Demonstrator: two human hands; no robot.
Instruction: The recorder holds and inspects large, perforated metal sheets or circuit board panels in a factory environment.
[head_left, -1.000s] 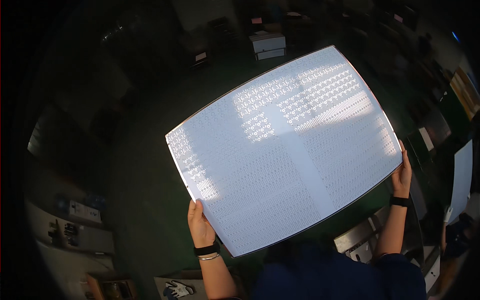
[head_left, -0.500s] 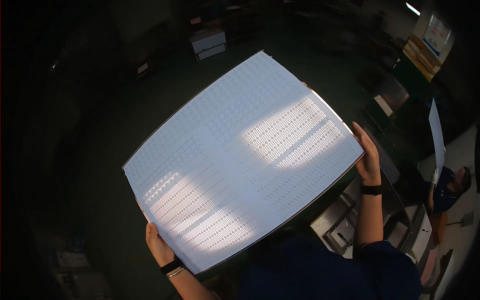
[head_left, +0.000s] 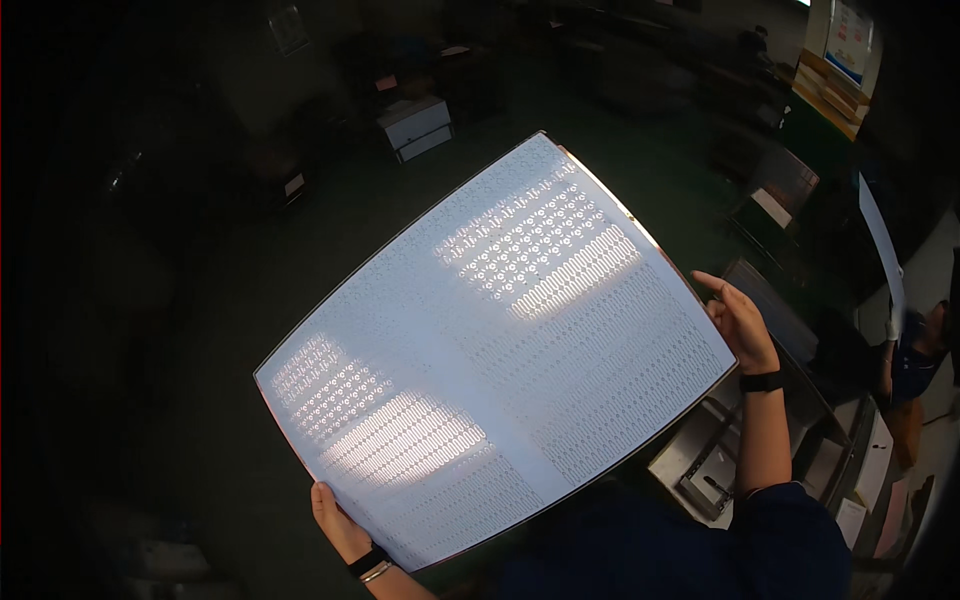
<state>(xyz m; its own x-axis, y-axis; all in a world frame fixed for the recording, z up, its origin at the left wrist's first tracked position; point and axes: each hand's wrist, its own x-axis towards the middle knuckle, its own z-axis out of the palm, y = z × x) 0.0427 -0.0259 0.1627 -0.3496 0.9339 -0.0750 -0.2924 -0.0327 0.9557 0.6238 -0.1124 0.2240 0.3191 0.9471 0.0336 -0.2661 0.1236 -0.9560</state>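
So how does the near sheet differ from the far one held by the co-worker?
The near sheet shows its broad face; the far sheet shows as a narrow strip. The near sheet displays rows of patterns; the far sheet shows none clearly. Both look pale blue.

Holds a large pale-blue patterned sheet (head_left: pixel 490 370) aslant, with the left hand (head_left: pixel 340 522) at its left edge and the right hand (head_left: pixel 744 328) at its right corner; wears black wristbands (head_left: pixel 762 382).
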